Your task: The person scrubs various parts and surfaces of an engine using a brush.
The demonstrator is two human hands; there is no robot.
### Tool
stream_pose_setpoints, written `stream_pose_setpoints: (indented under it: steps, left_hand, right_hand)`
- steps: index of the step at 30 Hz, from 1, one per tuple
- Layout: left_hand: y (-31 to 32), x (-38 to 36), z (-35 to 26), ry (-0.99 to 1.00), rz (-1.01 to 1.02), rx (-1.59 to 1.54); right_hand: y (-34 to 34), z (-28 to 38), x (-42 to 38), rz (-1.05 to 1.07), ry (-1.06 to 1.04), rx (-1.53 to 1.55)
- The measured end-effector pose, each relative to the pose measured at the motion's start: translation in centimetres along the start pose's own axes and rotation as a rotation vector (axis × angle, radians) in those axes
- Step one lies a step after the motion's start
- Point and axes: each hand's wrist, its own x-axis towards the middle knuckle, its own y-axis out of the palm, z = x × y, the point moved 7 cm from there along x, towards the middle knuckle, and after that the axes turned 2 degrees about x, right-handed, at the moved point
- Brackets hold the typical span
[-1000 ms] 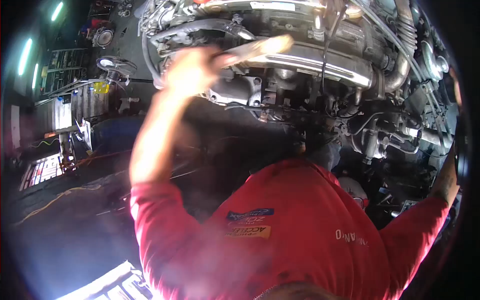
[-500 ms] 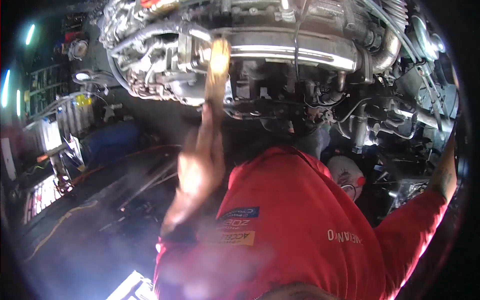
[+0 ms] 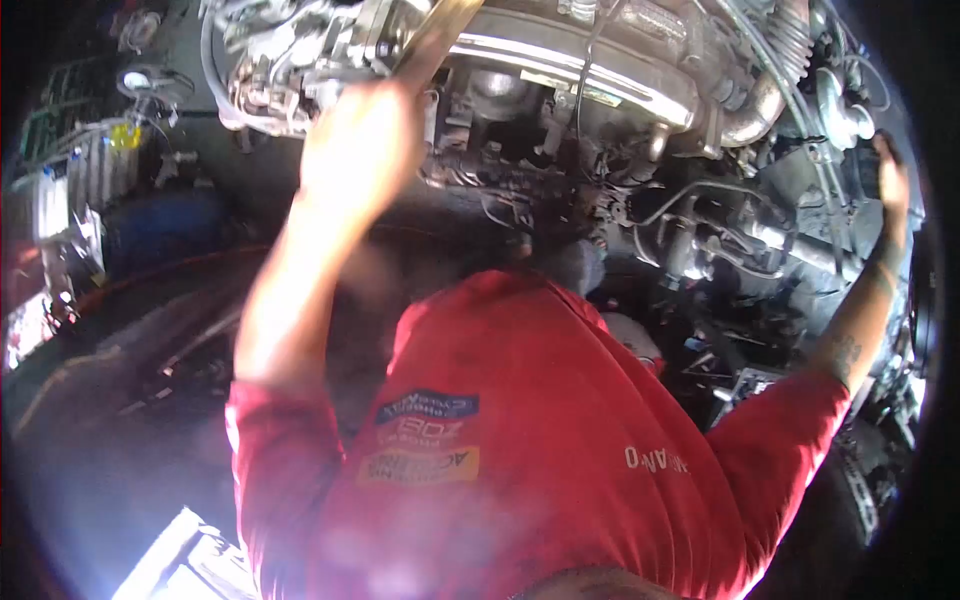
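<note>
My left hand (image 3: 365,140) is closed around a long, tan, wood-like piece (image 3: 450,22), whose upper end reaches the top edge of the view. The piece slants in front of the engine (image 3: 560,60), beside a long shiny metal cylinder (image 3: 640,98). At the far right, my right hand (image 3: 892,178) is raised beside the engine bay's side, next to a round metal part (image 3: 848,120). Its fingers look stretched out and hold nothing visible; whether it touches the bay's side is unclear. Both arms are in red sleeves.
Hoses and pipes (image 3: 700,215) hang below the engine. A shelf rack (image 3: 60,200) and a blue object (image 3: 165,228) stand at the left. A bright metal object (image 3: 190,560) is at the bottom left. Loose parts (image 3: 745,385) lie low at the right.
My left hand has moved up and left with the wood-like piece, which now tilts to the right. My right hand has come into view at the right edge. The whole view has shifted.
</note>
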Motion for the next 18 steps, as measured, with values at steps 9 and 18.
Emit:
stream_pose_setpoints:
  steps: [9, 18]
  left_hand:
    - [-2.4, -6.2, -1.6, -0.018, -0.133, -0.509]
    - [-1.9, 2.7, -2.8, -0.071, -0.08, -0.243]
  right_hand:
    - [-0.1, 5.2, -3.0, -0.12, -0.127, -0.094]
    - [-0.3, 10.4, -5.8, -0.123, -0.104, -0.175]
